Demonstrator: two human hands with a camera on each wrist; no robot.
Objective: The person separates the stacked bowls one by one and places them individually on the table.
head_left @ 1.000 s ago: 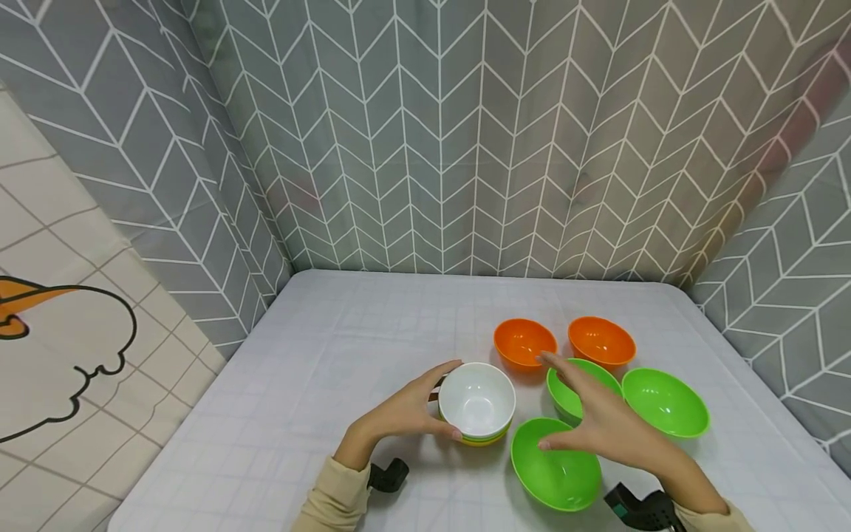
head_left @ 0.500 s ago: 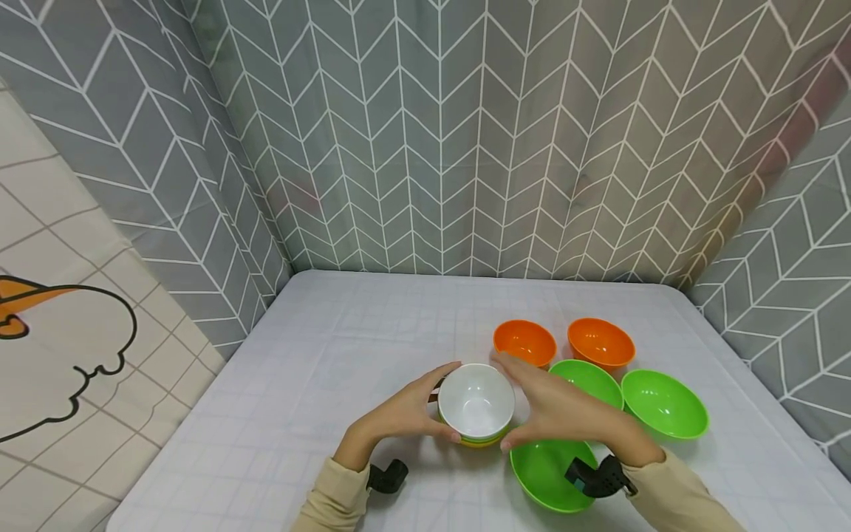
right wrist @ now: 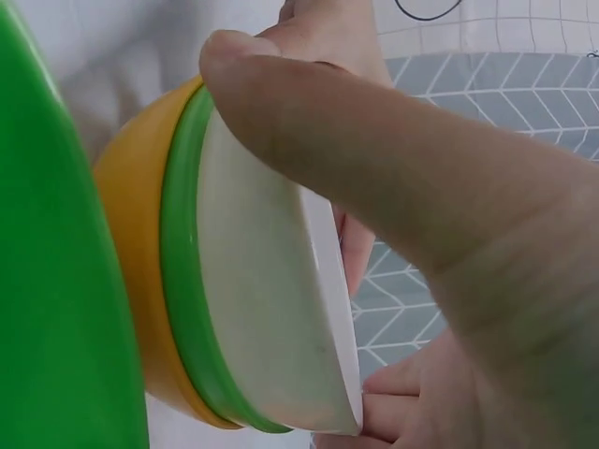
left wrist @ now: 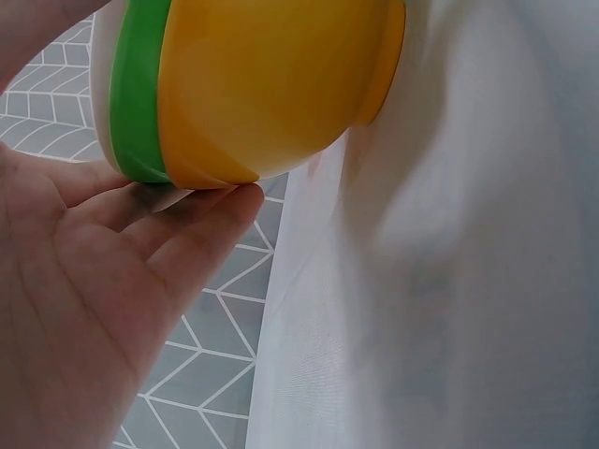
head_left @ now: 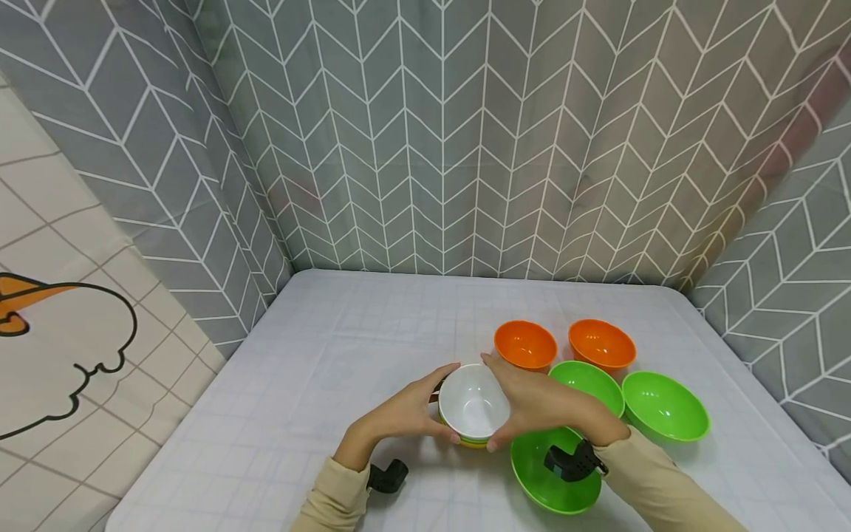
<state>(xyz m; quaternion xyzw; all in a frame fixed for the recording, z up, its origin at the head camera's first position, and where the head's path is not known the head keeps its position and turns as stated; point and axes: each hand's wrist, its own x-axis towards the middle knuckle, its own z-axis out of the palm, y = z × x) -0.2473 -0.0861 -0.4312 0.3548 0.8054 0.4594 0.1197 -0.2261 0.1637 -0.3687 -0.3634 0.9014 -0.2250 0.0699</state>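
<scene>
A nested stack stands in front of me in the head view: a white bowl (head_left: 473,403) on top, with a green bowl (left wrist: 138,103) and a yellow bowl (left wrist: 267,84) under it. My left hand (head_left: 407,411) grips the stack from the left, thumb at the near side and fingers round the far side. From the right, my right hand (head_left: 537,403) holds it too. Its thumb lies across the white bowl's rim in the right wrist view, and its fingers reach the far side. The yellow bowl's foot is close over the white cloth in the left wrist view.
A light green bowl (head_left: 532,484) stands beneath my right forearm, close to the stack. Behind it are two more green bowls, one in the middle (head_left: 585,384) and one at right (head_left: 665,406). Two orange bowls, left (head_left: 525,344) and right (head_left: 601,344), stand farther back on the white-clothed table (head_left: 299,377).
My right hand has come left from over the green bowls to the stack and now holds its right side. The left hand has stayed on the stack's left side.
</scene>
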